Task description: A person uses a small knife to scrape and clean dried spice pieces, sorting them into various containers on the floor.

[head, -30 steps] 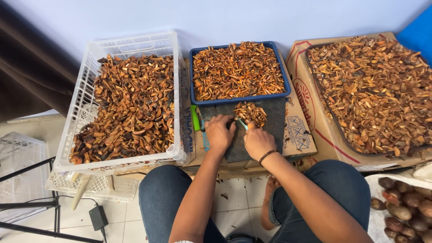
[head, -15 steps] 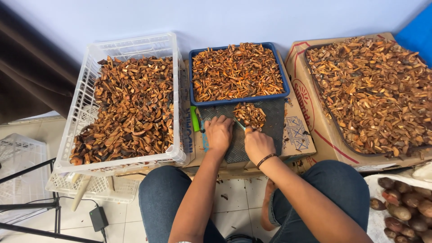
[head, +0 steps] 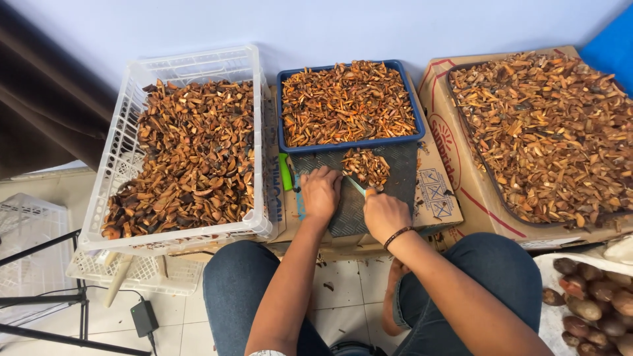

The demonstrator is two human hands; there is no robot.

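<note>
My left hand point(head: 321, 192) rests fingers-curled on a dark textured cutting mat point(head: 402, 173), pressing something small that its fingers hide. My right hand point(head: 384, 214) grips a knife with a pale green blade point(head: 356, 186) that points up and left toward the left hand. A small pile of orange-brown cut pieces point(head: 366, 166) lies on the mat just beyond both hands. Behind the mat, a blue tray point(head: 282, 125) is full of similar thin cut pieces.
A white plastic crate point(head: 112, 171) of brown shell-like pieces stands at the left. A big cardboard tray point(head: 443, 142) of cut pieces sits at the right. A green-handled tool point(head: 285, 173) lies beside the mat. Whole brown nuts point(head: 593, 306) fill a sack at lower right. A tripod leg and cable point(head: 59, 303) cross the floor at left.
Both hands stay on the mat. The right hand with the knife has shifted slightly down and toward the left hand; the pile looks unchanged.
</note>
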